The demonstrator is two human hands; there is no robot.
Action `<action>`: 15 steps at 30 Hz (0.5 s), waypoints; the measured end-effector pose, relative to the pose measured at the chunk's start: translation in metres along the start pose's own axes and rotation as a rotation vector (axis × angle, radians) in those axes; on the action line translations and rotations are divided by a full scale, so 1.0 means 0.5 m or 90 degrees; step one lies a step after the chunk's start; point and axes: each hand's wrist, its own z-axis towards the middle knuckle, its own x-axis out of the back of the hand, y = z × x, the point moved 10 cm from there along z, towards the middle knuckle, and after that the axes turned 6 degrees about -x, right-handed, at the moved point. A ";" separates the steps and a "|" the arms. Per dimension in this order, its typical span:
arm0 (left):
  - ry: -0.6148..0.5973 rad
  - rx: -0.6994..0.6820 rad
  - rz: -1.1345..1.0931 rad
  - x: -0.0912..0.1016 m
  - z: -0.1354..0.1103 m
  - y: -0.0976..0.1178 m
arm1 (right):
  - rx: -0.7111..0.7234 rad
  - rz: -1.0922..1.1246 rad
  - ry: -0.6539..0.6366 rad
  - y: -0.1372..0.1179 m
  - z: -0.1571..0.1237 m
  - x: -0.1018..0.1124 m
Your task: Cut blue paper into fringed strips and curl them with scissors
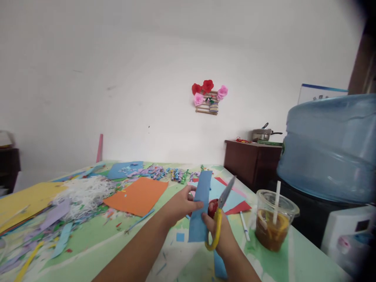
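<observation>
A long strip of blue paper (202, 192) is held up above the table, tilted slightly. My left hand (183, 201) pinches it from the left, the thumb across its face. My right hand (221, 229) holds a pair of scissors (225, 192) with yellow and red handles, blades pointing up and to the right. The right thumb also rests against the strip's right edge. A small blue paper square (180, 237) lies below the strip. Another blue piece (219, 264) lies partly hidden under my right forearm.
Orange paper (141, 196), yellow sheets (32, 199), white shredded paper (88, 194) and scraps cover the left. Curled paper pieces (176, 175) lie at the back. A pen (244, 226) and a plastic cup of brown drink (273, 227) stand right. Beyond is a large water bottle (331, 145).
</observation>
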 end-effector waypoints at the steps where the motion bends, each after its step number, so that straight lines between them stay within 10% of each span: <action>1: -0.001 -0.004 -0.012 -0.004 0.001 -0.004 | 0.018 0.008 0.030 -0.004 0.001 0.009; 8: 0.084 -0.025 0.001 -0.006 0.008 -0.029 | 0.043 0.002 0.161 -0.013 0.007 0.063; 15: 0.357 -0.172 0.050 0.120 -0.022 0.047 | -0.034 -0.111 0.201 0.024 0.005 0.069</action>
